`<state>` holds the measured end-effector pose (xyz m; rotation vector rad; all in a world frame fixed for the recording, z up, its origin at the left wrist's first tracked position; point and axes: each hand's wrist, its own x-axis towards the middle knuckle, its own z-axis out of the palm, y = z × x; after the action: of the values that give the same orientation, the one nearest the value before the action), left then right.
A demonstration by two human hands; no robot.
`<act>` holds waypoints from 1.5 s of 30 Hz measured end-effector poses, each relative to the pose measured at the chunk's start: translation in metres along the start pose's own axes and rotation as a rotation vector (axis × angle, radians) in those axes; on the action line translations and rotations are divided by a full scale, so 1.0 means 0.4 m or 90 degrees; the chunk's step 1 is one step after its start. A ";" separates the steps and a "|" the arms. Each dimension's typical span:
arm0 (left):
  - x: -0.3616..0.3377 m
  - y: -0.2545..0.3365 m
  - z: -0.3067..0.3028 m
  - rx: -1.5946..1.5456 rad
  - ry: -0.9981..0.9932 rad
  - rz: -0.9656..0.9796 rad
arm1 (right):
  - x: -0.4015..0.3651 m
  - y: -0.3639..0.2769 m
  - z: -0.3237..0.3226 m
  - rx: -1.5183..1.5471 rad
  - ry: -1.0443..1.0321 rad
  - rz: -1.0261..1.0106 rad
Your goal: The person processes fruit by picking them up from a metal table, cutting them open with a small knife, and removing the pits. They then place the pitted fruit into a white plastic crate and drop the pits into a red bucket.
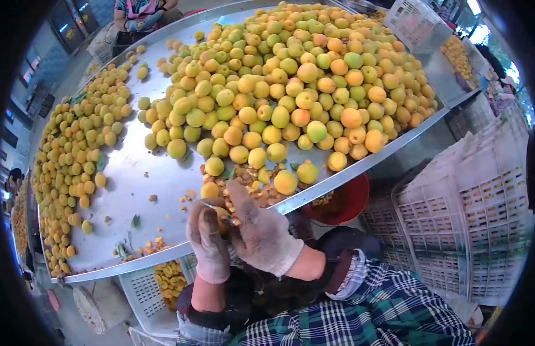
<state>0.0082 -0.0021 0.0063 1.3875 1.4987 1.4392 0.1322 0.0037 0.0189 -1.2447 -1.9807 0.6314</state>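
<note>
Together, left hand (210,245) and right hand (264,236) pinch a yellow fruit (223,225) between their fingers (196,222).

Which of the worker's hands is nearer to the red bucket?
Right: the right hand is left of the red bucket; the left hand is farther left, beyond the right hand.

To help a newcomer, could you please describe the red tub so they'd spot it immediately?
Find the metal table heaped with yellow fruit. Below its near edge, right of the gloved right hand, sits the tub. Its red wall sets it apart from the pale, slatted crates.
</note>
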 end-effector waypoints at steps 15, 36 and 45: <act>0.017 0.024 -0.023 -0.074 -0.072 -0.089 | 0.022 -0.006 -0.067 0.799 -0.357 0.472; 0.049 0.034 0.039 -0.360 0.047 -0.271 | -0.030 0.023 -0.019 0.022 -0.080 0.081; 0.041 0.005 0.027 -0.264 0.067 -0.177 | -0.035 0.018 0.008 0.002 -0.038 0.023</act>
<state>0.0150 0.0161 0.0096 0.8329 1.2988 1.5503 0.1377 -0.0059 0.0074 -1.2763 -2.0082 0.6967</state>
